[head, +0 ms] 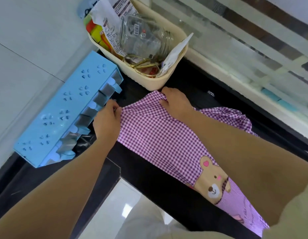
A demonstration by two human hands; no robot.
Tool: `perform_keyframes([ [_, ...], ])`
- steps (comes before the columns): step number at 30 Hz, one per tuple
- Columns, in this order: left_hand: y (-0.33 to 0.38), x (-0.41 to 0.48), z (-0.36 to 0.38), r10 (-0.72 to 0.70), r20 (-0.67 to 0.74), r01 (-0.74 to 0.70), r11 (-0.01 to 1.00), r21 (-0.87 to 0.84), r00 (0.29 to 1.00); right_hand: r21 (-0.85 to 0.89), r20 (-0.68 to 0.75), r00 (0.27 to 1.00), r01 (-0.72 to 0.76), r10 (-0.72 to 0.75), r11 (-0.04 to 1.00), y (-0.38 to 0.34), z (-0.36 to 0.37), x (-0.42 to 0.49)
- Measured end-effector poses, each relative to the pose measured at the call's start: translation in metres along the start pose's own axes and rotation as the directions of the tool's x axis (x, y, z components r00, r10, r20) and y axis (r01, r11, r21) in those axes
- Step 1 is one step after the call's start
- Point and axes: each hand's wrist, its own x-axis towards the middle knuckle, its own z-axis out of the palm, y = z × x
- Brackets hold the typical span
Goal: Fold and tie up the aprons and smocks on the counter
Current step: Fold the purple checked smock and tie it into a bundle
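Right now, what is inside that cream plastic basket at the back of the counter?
A clear glass jar lying on its side, printed paper packets and gold metal loops fill the cream plastic basket. Whatever lies beneath them is covered.

Bright, even daylight — edges soft and bowed, slight glare on the floor tiles (113, 200).

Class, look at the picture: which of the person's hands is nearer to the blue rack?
Left. The left hand holds the checked apron right beside the blue rack; the right hand is across the apron, by the basket.
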Motion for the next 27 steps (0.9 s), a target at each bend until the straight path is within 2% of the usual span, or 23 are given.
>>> perform_keyframes([
  [3, 0.003, -0.003, 0.0, 0.029, -0.077, -0.036, 0.995, -0.093, 0.997, 0.024, -0.039, 0.999, -0.025, 0.026, 0.999, 0.001, 0.004, 0.002],
  [5, 0.008, -0.01, 0.003, 0.084, -0.149, -0.089, 0.996, -0.026, 0.985, 0.027, -0.047, 0.998, -0.044, 0.045, 0.999, 0.0, 0.003, 0.004],
  [7, 0.018, -0.025, 0.009, 0.234, -0.167, -0.224, 0.971, 0.079, 0.958, 0.012, -0.047, 0.998, -0.051, 0.052, 0.999, -0.001, 0.005, 0.005],
  [8, 0.023, -0.034, 0.015, 0.353, -0.084, -0.344, 0.933, 0.101, 0.932, 0.002, -0.05, 0.997, -0.051, 0.051, 0.999, -0.002, 0.006, 0.006],
  [10, 0.028, -0.047, 0.031, 0.511, 0.208, -0.543, 0.827, 0.148, 0.834, 0.024, -0.052, 0.997, -0.055, 0.056, 0.998, -0.005, 0.006, 0.005],
  [12, 0.022, -0.049, 0.047, 0.452, 0.431, -0.577, 0.786, 0.221, 0.781, 0.104, -0.075, 0.996, -0.047, 0.055, 0.993, -0.008, 0.004, -0.001],
  [14, 0.014, -0.045, 0.057, 0.382, 0.493, -0.563, 0.772, 0.295, 0.782, 0.078, -0.2, 0.98, 0.008, 0.008, 0.997, -0.006, 0.002, -0.02],
  [16, 0.012, -0.044, 0.057, 0.331, 0.472, -0.51, 0.798, 0.321, 0.817, 0.02, -0.331, 0.943, 0.023, -0.015, 1.0, -0.003, 0.009, -0.05],
  [17, 0.016, -0.046, 0.056, 0.312, 0.431, -0.467, 0.823, 0.324, 0.847, 0.015, -0.352, 0.936, -0.004, 0.009, 1.0, 0.0, 0.014, -0.069],
  [19, 0.033, -0.053, 0.057, 0.358, 0.323, -0.451, 0.845, 0.287, 0.876, 0.002, -0.295, 0.951, -0.097, 0.094, 0.995, 0.009, 0.031, -0.1],
  [21, 0.052, -0.065, 0.065, 0.479, 0.344, -0.571, 0.781, 0.253, 0.808, 0.01, -0.201, 0.964, -0.174, 0.173, 0.985, 0.018, 0.046, -0.117],
  [22, 0.057, -0.07, 0.071, 0.512, 0.393, -0.625, 0.739, 0.253, 0.764, 0.032, -0.177, 0.966, -0.188, 0.19, 0.982, 0.022, 0.05, -0.12],
  [23, 0.057, -0.073, 0.076, 0.502, 0.43, -0.636, 0.725, 0.264, 0.75, 0.066, -0.167, 0.967, -0.185, 0.194, 0.98, 0.025, 0.049, -0.121],
  [25, 0.049, -0.071, 0.082, 0.423, 0.472, -0.594, 0.744, 0.307, 0.774, 0.113, -0.211, 0.958, -0.172, 0.193, 0.979, 0.031, 0.041, -0.128],
  [27, 0.035, -0.063, 0.082, 0.413, 0.47, -0.591, 0.734, 0.335, 0.78, 0.106, -0.309, 0.936, -0.14, 0.167, 0.984, 0.036, 0.033, -0.143],
])
